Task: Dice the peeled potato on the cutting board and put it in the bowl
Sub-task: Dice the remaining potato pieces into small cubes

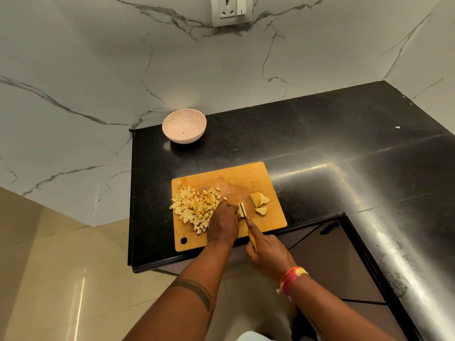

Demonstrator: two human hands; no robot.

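Observation:
A wooden cutting board (253, 178) lies on the black counter. On its left side sits a pile of diced potato (194, 207). Several potato slices (259, 201) lie on its right side. My left hand (222, 223) holds down a small potato piece (240, 209) at the board's middle, fingers curled over it. My right hand (267, 253) grips a yellow-handled knife (247, 223); its blade is in the held piece, index finger laid along the spine. A pale pink bowl (184, 126) stands behind the board near the wall; it looks empty apart from a speck.
The black counter (320, 134) runs in an L to the right and toward me, with bare surface right of the board. Marble wall panels rise behind the bowl, with a socket (231, 11) high up. The counter's left edge drops to a tiled floor.

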